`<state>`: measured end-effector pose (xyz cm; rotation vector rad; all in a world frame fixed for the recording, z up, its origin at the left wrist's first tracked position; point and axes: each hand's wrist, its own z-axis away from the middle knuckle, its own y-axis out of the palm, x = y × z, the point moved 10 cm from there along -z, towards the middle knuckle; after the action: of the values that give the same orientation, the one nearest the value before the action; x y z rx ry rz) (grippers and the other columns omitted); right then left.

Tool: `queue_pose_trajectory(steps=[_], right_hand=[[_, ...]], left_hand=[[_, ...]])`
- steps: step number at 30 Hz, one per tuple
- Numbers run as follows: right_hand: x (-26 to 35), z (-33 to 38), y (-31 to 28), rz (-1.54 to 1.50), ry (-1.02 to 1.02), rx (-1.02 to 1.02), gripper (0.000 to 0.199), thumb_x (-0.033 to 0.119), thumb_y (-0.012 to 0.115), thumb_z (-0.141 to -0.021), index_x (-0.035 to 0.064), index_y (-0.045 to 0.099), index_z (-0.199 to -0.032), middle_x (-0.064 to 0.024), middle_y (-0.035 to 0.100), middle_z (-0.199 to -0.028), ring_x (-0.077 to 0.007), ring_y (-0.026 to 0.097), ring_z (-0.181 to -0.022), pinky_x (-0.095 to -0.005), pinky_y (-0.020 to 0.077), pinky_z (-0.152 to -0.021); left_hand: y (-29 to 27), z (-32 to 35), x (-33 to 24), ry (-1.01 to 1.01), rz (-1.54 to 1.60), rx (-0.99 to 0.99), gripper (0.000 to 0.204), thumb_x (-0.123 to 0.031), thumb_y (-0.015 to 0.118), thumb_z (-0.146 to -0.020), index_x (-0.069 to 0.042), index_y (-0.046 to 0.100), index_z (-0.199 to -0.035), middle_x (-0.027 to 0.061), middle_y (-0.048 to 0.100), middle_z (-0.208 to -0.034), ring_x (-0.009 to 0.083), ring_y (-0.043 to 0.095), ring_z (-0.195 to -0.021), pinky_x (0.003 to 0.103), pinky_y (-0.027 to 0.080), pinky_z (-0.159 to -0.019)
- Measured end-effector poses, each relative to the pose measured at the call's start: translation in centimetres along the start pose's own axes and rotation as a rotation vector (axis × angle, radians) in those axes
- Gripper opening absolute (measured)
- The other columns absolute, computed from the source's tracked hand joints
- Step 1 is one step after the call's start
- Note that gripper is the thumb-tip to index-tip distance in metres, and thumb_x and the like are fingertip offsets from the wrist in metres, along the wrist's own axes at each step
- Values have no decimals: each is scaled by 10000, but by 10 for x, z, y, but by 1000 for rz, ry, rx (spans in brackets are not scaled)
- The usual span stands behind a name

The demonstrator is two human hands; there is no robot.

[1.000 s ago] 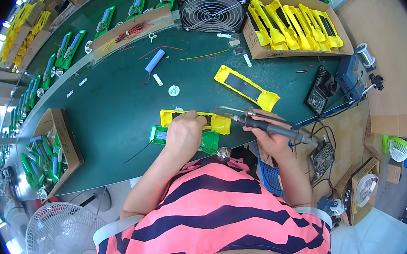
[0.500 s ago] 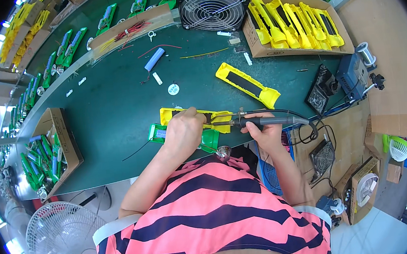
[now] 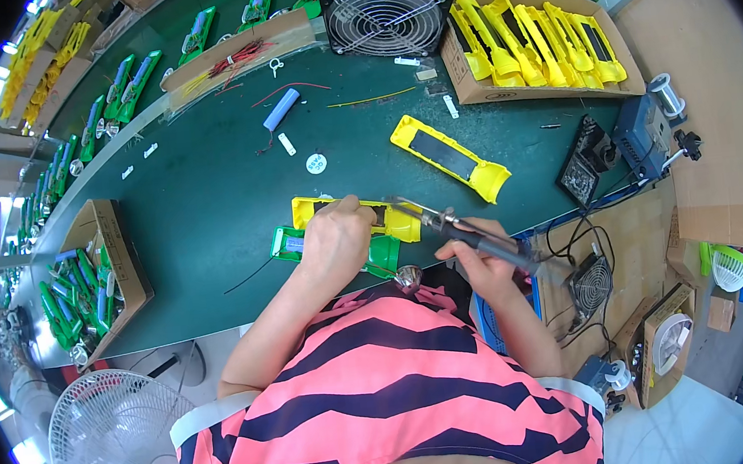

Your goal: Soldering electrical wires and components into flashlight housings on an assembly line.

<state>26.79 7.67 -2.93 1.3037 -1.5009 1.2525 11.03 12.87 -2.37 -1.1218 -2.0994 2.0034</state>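
Note:
My left hand [image 3: 335, 240] rests over a yellow plastic casing half [image 3: 404, 222], its fingers bent and closed at the casing's middle. What the fingertips pinch is hidden. A green casing half [image 3: 383, 254] lies just below on the near side, a blue cell showing at its left end and a shiny reflector [image 3: 408, 278] at its right. My right hand [image 3: 482, 262] grips a soldering iron [image 3: 491, 243] with a thin metal feed tube along it. The iron is blurred, its tip raised over the casing's right end. A second yellow casing half [image 3: 449, 155] lies beyond.
A carton of yellow casings [image 3: 546, 90] stands far right by a black metal-grilled fan [image 3: 387, 18]. A soldering station [image 3: 644, 139] sits at the right edge. At left is a box of green units [image 3: 129, 264]. A blue cell [image 3: 282, 109] and loose wires lie farther back.
My right hand has tilted the soldering iron, lifting its tip up and away from the yellow casing; the handle's back end dropped. The farther casing half shifted slightly left. My left hand stays in place.

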Motion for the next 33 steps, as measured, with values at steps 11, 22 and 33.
queue_pose_trajectory(steps=[11, 22, 33], right_hand=[[-5, -4, 56, 322, 19, 291, 734, 233, 782, -594, 42, 381, -1178, -51, 545, -1169, -234, 410, -1187, -412, 156, -1077], [-14, -14, 46, 279, 14, 270, 654, 170, 734, -617, 7, 399, -1155, -157, 550, -1100, -346, 442, -1133, -448, 163, -1065], [28, -28, 43, 360, -89, 240, 521, 124, 699, -638, 109, 540, -1134, -78, 518, -1119, -286, 505, -1042, -471, 188, -1053]], left_hand=[[-1, -2, -9, -5, 2, 17, 69, -8, 554, -647, -27, 615, -672, 123, 517, -687, 280, 568, -664, 363, 464, -597], [-73, 21, 0, -155, -149, 9, 178, -178, 696, -638, -35, 589, -635, 86, 508, -631, 256, 534, -612, 357, 417, -524], [-45, 42, -10, 50, 273, -422, 141, -2, 662, -667, -61, 613, -785, 51, 538, -770, 192, 512, -686, 295, 410, -567]])
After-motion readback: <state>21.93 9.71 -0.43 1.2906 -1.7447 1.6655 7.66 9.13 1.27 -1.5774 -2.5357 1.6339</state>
